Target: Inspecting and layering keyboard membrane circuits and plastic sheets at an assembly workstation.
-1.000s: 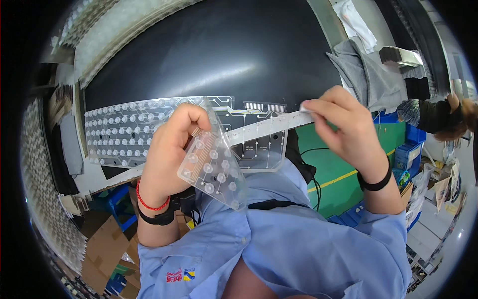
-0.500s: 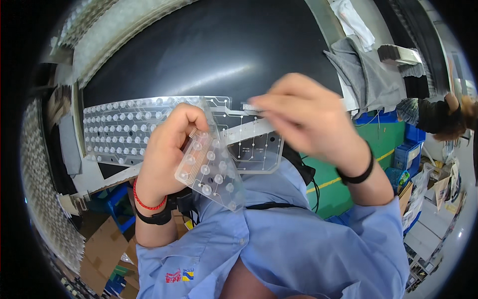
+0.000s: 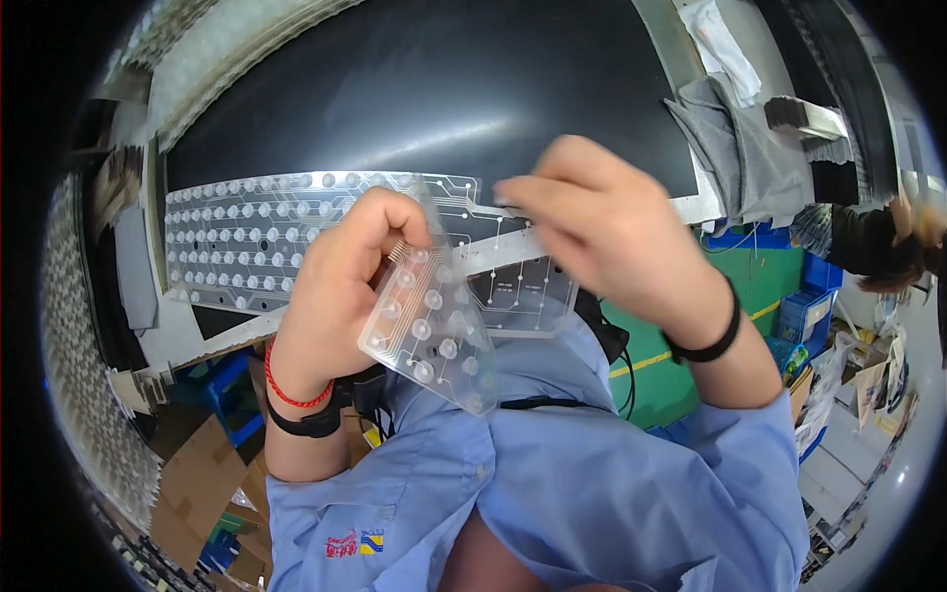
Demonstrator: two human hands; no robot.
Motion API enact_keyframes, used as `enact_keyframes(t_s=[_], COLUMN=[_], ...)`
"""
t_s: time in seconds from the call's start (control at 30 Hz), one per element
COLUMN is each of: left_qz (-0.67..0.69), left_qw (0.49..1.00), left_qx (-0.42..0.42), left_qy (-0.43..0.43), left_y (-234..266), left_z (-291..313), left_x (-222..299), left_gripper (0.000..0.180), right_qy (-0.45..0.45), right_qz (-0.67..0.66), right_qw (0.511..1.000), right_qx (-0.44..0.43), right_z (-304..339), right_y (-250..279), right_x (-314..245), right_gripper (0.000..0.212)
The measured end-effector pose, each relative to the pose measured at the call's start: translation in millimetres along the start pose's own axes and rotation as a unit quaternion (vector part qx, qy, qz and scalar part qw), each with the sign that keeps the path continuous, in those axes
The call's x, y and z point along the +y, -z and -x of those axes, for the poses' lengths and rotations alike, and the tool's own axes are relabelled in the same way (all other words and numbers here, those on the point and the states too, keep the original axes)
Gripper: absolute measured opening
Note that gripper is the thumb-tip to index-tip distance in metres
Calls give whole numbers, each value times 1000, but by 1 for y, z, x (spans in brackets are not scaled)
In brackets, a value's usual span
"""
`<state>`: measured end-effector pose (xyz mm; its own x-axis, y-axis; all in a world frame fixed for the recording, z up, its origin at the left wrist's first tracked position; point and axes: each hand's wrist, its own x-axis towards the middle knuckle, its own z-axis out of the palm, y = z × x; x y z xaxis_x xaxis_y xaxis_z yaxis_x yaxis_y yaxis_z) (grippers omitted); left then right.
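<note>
The clear keyboard membrane [image 3: 232,232] lies along the near side of the black tabletop [image 3: 395,84], its left stretch flat and dotted with domes. The left hand [image 3: 345,281] grips the folded-back flap [image 3: 426,321] of its upper layer between thumb and fingers. The right hand [image 3: 612,232] is over the connector tail [image 3: 491,209], fingertips apparently drawn together (blur hides whether they hold or touch anything, so I cannot tell).

As things lie, the layers are parted at the right end and the printed lower layer [image 3: 523,291] is bared; the flap is not laid flat over it. That end overhangs the white front edge [image 3: 695,209] of the table, toward the shirt [image 3: 612,434]. The broadest room for moving stretches beyond the membrane's far edge; a grey cloth [image 3: 735,168] bounds the right.
</note>
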<state>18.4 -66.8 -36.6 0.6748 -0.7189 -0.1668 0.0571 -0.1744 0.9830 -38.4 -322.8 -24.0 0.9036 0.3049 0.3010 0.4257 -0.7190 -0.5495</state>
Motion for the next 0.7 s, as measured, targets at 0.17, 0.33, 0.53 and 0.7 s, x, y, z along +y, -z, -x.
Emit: enact_keyframes(t_s=[0.17,0.33,0.53,0.7], left_qz=[-15,28,-4,40], left_qw=[999,998,999,999], left_qx=[22,42,16,31], left_qy=[-31,-45,-38,-11], left_y=[-2,-6,-4,-3], left_z=[-2,-2,-4,2], left_x=[-5,-3,2,-4], left_gripper=[19,19,19,18], right_qy=[-25,8,-75,-29], right_qz=[7,-40,8,-15], right_qw=[999,999,997,999], right_qx=[19,12,4,9], right_z=[13,-1,32,26], right_y=[23,-5,36,21], right_x=[12,-5,4,2], right_gripper=[28,28,24,29])
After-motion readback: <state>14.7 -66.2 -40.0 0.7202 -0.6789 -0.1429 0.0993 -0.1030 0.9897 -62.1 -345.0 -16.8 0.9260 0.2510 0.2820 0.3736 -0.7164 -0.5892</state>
